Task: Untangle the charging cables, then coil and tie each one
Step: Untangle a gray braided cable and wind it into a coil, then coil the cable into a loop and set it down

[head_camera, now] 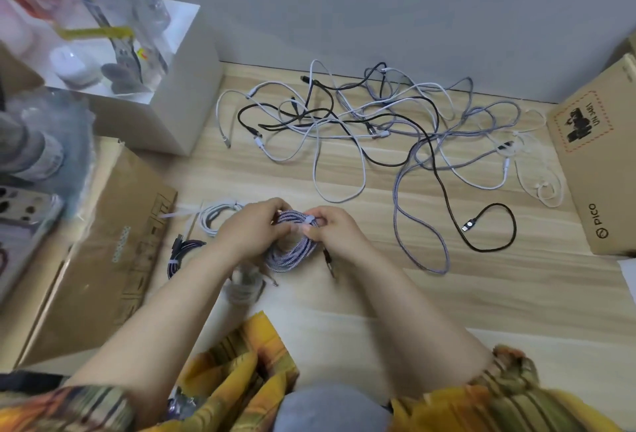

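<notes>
A coiled purple braided cable [292, 252] hangs over the wooden table, held at its top by both hands. My left hand [253, 233] grips the coil's left side. My right hand [332, 228] pinches a white tie [309, 220] wrapped round the coil's top. One plug end [328, 261] dangles below my right hand. A tangle of white, black and purple cables [378, 125] spreads across the far side of the table. A tied white coil [215, 216], a tied dark purple coil [182, 252] and a blurred pale coil [244, 285] lie near my left arm.
A cardboard box [103, 259] lies at the left, another marked PICO [599, 170] at the right. A white box [165, 101] with clear packaging on top stands at the back left. A grey wall borders the table's far edge.
</notes>
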